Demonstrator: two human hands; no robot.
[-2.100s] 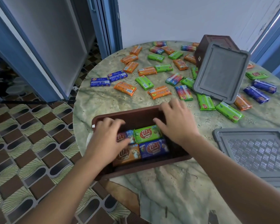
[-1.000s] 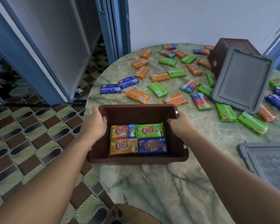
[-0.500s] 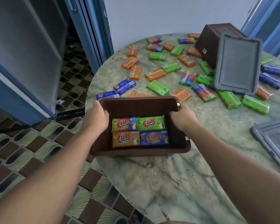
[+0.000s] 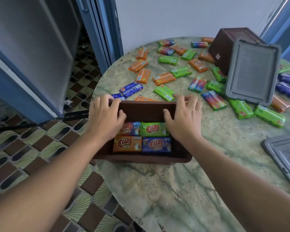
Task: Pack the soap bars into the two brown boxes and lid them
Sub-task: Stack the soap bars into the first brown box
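Marbled green surface (image 4: 174, 190) carried the brown box (image 4: 141, 159) at its nine-o'clock edge. Your left hand (image 4: 105, 118) and right hand (image 4: 184, 118) gripped its far rim, fingers curled over. You needed to draw it inboard, level, keeping the four soap bars (image 4: 142, 139) flat.

The left hand (image 4: 105, 118) covers the left part of the top-left soap bar (image 4: 131, 128) in the near brown box (image 4: 141, 159), and the right hand (image 4: 184, 118) covers the right end of the green bar (image 4: 153, 129) beside it. The grey lid (image 4: 252, 72) leaning on the tipped brown box (image 4: 228, 46) hides that box's opening and parts of several bars behind it. A second grey lid (image 4: 281, 156) is cut off by the right edge, and the blue bars (image 4: 288, 84) there are blurred
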